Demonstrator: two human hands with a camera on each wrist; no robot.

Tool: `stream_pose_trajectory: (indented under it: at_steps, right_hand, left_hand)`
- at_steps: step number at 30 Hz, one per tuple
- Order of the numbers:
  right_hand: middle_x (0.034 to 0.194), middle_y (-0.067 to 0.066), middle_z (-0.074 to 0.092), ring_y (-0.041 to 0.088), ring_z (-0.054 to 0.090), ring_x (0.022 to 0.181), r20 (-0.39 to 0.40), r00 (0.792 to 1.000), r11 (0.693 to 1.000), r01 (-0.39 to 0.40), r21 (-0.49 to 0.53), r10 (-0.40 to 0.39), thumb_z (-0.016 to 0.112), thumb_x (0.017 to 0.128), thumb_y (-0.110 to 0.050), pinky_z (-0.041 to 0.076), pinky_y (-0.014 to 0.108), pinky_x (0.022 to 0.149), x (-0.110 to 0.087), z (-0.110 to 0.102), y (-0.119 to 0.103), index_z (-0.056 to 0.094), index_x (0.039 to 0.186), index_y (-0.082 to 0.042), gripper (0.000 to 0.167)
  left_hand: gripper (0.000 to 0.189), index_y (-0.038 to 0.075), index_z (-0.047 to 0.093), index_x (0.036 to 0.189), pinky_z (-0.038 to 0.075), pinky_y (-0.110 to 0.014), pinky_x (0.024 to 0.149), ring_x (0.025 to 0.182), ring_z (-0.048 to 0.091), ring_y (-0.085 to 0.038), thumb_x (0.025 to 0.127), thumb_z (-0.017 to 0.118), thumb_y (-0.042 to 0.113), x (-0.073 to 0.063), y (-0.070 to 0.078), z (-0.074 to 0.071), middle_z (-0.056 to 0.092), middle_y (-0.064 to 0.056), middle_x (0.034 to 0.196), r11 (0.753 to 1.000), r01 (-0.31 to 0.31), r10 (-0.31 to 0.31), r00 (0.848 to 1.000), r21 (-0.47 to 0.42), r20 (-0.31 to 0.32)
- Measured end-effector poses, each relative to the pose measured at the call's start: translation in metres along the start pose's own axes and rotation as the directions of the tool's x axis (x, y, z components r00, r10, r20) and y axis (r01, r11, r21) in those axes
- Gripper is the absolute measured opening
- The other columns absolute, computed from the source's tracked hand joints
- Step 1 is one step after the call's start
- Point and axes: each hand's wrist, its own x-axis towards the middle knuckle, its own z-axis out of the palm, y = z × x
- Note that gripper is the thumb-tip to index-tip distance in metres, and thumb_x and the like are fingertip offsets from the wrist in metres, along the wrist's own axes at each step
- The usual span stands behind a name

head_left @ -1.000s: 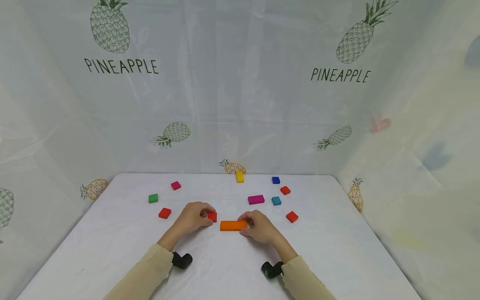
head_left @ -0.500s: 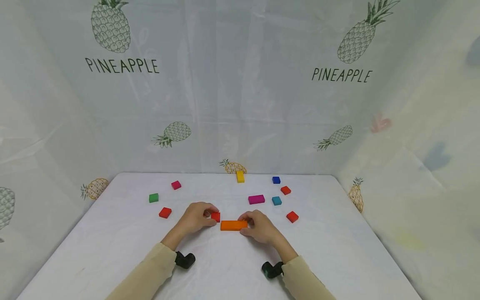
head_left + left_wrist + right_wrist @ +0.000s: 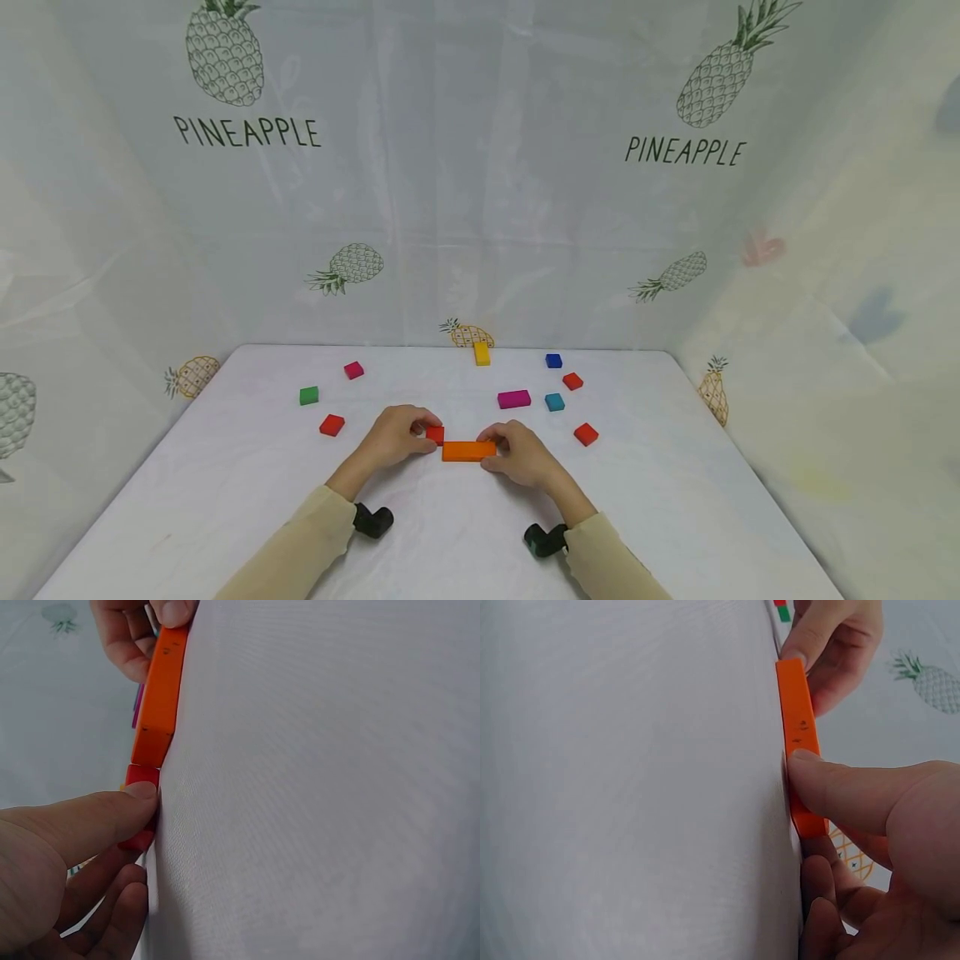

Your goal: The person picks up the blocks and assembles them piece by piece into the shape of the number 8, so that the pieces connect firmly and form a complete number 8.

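Observation:
Between thumb and fingers, my left hand point(image 3: 397, 435) pinches a small red block point(image 3: 435, 434) on the white tabletop. My right hand point(image 3: 522, 454) pinches the right end of a long orange block point(image 3: 467, 452), thumb on its near side and fingers behind. The red block stands at the orange block's left end, slightly farther back in the head view. In the left wrist view the red block point(image 3: 142, 774) meets the end face of the orange block point(image 3: 159, 705). The right wrist view shows my right thumb pressed on the orange block point(image 3: 801, 712), which has small dark marks.
Left of my hands lie a red block point(image 3: 332, 425), a green block point(image 3: 309, 396) and a pink block point(image 3: 354, 370). Behind and right are magenta point(image 3: 513, 399), teal point(image 3: 554, 402), blue point(image 3: 553, 361), yellow point(image 3: 482, 354) and two red blocks point(image 3: 586, 434). A pineapple-print curtain point(image 3: 480, 208) backs the table.
My left hand has slid the small red block rightward, closing the gap to the orange block's left end. My right hand and the orange block have stayed nearly still.

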Motion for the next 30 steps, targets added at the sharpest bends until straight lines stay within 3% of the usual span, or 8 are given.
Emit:
stream_pose_trajectory:
  at_steps: [30]
  right_hand:
    - [0.106,0.0,0.061,0.02,0.054,0.102,0.004,1.0,1.0,0.006,0.002,-0.006,0.083,0.094,-0.017,0.052,0.04,0.09,-0.0002,-0.0007,0.001,0.074,0.119,-0.018,0.027]
  left_hand:
    - [0.032,0.022,0.079,0.116,0.056,-0.033,0.083,0.093,0.058,-0.017,0.087,0.09,0.018,-0.0004,0.0013,0.0004,0.066,0.007,0.095,1.0,0.013,-0.013,1.0,0.004,0.014]
